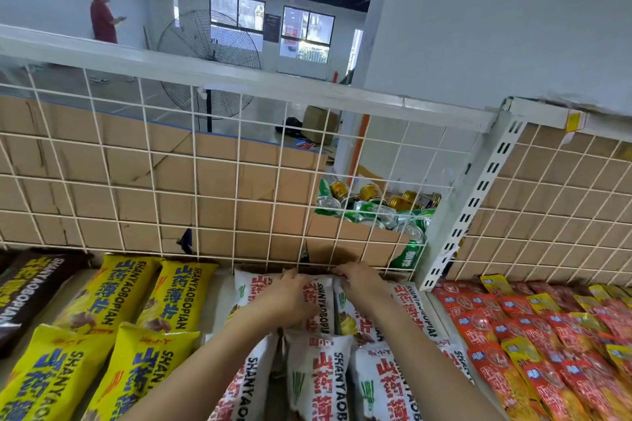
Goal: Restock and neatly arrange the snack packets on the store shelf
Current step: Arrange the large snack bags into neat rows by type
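Two hands work the white column directly in front of you. Nearest, the front packets [318, 383] lie flat on the shelf [220, 311], long axis running away from you and printing up, so that each label reads from the aisle. Just beyond, your left hand [285, 299] and right hand [364, 282] lie close but apart on the back packets [323, 304]. The fingers of both curl over the far ends of the bags, where these meet the grid [205, 181]. Treat this as a squaring hold: gripping the far ends lets you seat the bags against the grid and line them up with the front row. Judge the step in hand to be arrangement of the rear white row, not yet done, since the back packets crowd one another and sit slightly askew. To the left, yellow packets [167, 297] lie in two rows in the same orientation, with a brown packet [27, 290] beside them. To the right, past the slotted upright [478, 195], red sachets [513, 335] overlap in slanted rows. Each colour has its own column, which guides where new stock goes. Behind the grid, cardboard [136, 167] backs the shelf, probably to stop bags slipping through, and cans [372, 212] fill a carton [355, 236]. Farthest off, a fan [208, 58] and a person [102, 15] stand well apart from the shelf.
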Available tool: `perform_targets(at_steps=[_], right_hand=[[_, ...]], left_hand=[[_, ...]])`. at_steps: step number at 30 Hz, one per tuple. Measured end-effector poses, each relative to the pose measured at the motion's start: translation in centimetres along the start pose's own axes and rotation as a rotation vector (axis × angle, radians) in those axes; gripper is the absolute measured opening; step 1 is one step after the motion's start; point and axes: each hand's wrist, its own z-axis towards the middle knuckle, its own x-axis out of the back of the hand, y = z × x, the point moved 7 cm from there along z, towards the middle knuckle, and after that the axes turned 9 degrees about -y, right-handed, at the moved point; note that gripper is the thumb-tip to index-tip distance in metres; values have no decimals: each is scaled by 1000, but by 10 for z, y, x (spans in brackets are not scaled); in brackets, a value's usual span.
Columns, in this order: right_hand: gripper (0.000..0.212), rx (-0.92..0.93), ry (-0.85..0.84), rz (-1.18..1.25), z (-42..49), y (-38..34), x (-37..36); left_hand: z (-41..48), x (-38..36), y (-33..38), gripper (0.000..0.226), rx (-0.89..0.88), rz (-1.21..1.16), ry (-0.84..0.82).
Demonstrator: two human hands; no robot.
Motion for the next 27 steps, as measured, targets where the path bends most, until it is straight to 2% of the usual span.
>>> perform_targets(at_steps=[3, 6, 9, 12, 18, 24, 27], right_hand=[[33, 24, -42, -66, 6, -6, -3], [32, 54, -41, -125, 10, -11, -3], [28, 98, -26, -193, 13, -14, 0], [23, 117, -29, -267, 17, -17, 1], [26, 81, -12, -327, 25, -18, 0], [27, 65, 62, -386, 23, -24, -1], [28, 60, 43, -359, 22, -23, 1]], left_hand=[[6, -3, 5, 73, 30, -35, -44], [9, -18, 14, 90, 71, 22, -71], [12, -30, 19, 97, 89, 32, -28], [10, -38, 19, 94, 72, 28, 1], [8, -49, 20, 90, 62, 82, -121], [7, -53, 20, 92, 76, 130, -152], [9, -54, 18, 93, 73, 124, -145]])
